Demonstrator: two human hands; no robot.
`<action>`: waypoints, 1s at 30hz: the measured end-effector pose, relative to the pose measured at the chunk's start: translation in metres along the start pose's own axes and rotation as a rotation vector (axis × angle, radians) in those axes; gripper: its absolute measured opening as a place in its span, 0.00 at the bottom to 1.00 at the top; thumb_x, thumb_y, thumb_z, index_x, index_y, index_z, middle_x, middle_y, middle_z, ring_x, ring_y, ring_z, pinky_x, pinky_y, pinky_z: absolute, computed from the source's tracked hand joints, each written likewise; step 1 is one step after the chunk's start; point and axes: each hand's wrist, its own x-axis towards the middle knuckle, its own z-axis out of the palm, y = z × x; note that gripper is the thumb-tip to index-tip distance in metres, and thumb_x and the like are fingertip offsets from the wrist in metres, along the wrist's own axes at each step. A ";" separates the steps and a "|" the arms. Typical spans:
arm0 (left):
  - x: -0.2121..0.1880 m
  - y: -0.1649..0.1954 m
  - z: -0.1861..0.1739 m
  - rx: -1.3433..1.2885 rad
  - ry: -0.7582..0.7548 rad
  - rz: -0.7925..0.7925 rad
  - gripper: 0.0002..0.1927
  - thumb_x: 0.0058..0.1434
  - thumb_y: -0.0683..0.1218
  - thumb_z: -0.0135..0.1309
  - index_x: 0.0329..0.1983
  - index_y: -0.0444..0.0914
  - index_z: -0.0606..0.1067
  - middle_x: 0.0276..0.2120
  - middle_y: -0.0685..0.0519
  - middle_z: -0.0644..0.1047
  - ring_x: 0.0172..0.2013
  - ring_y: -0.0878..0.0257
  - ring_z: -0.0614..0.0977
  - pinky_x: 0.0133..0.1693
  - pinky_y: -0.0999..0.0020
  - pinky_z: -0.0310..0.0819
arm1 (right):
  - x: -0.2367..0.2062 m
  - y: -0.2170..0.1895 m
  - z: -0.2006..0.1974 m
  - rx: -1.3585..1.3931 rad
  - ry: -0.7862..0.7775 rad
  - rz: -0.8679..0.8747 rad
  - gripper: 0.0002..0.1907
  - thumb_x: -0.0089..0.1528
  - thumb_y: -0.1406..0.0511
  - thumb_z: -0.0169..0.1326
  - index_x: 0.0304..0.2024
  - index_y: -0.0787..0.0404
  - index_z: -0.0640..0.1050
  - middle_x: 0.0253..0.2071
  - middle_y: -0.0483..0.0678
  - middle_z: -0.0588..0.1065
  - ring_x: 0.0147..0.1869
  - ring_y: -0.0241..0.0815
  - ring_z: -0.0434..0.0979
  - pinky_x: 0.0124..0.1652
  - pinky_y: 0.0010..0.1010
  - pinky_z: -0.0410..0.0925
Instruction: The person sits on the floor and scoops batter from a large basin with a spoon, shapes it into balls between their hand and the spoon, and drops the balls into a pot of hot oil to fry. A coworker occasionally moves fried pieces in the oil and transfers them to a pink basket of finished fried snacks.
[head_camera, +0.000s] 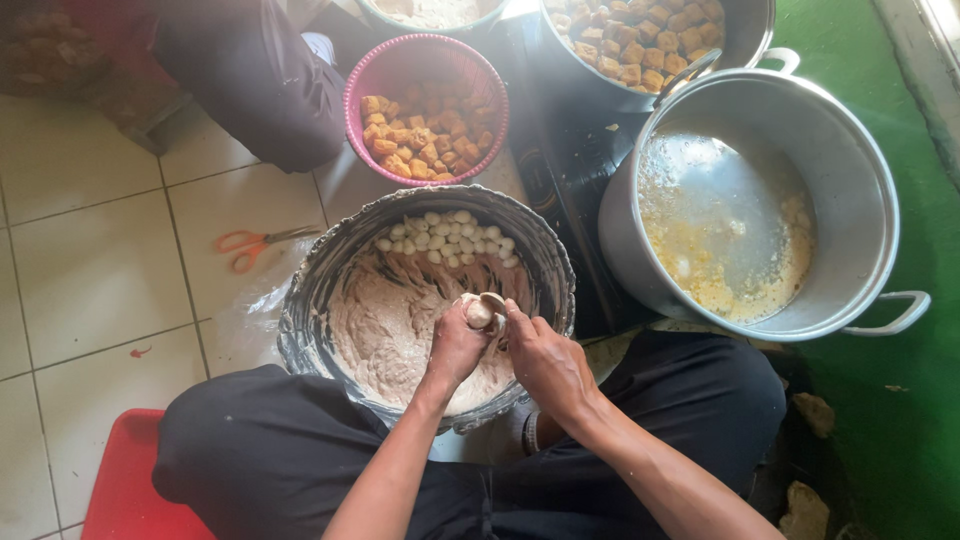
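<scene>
**Meatball forming over the paste basin: hands and containers**

Head view, only view:

- Left hand (458, 345) is fisted around pale paste, with a round ball (479, 313) pushed out at the top of the fist. The ball sits over the middle of the basin (310, 300), just above the paste (385, 320).
- Right hand (545, 360) pinches a spoon (494, 301), its bowl against the ball.

Risks, as I judge them:
- The ball looks soft and wet. If the spoon cuts unevenly it could smear or drop back into the paste.
- The big steel pot (850, 170) stands just right of the basin. Dropping balls in from height could splash the yellowish liquid; can't tell if it's hot.
- Scissors (255, 245) lie loose on the tile floor near the basin, within knee reach.

Containers:
- Basin: grey, paste-smeared, holding beige paste with a cluster of finished white balls (445, 240) at the far rim.
- Pink bowl (395, 75): fried brown cubes.
- Steel pot: shallow cloudy liquid with scum and a few floating bits.
- Top pot (755, 30): more brown cubes.
- Top-edge bowl: pale contents, mostly cut off.
</scene>
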 end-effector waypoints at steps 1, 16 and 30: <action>0.000 0.000 0.001 -0.012 0.005 0.014 0.13 0.53 0.44 0.64 0.41 0.37 0.78 0.33 0.51 0.83 0.34 0.64 0.84 0.38 0.67 0.76 | 0.000 0.000 0.000 0.003 0.002 0.003 0.20 0.66 0.64 0.53 0.60 0.63 0.75 0.29 0.53 0.76 0.26 0.54 0.78 0.25 0.42 0.71; 0.006 0.001 0.007 -0.011 0.019 0.038 0.14 0.57 0.46 0.62 0.44 0.37 0.76 0.34 0.48 0.82 0.36 0.59 0.85 0.39 0.64 0.77 | 0.005 0.000 0.002 -0.018 0.047 0.057 0.20 0.67 0.64 0.53 0.60 0.62 0.75 0.30 0.53 0.76 0.26 0.55 0.78 0.26 0.43 0.72; 0.002 -0.098 -0.007 0.546 -0.137 0.136 0.12 0.56 0.36 0.48 0.41 0.35 0.78 0.43 0.36 0.79 0.48 0.39 0.80 0.51 0.52 0.75 | 0.011 0.007 -0.008 0.127 0.034 0.153 0.19 0.67 0.63 0.50 0.60 0.60 0.74 0.37 0.58 0.79 0.36 0.61 0.81 0.34 0.46 0.73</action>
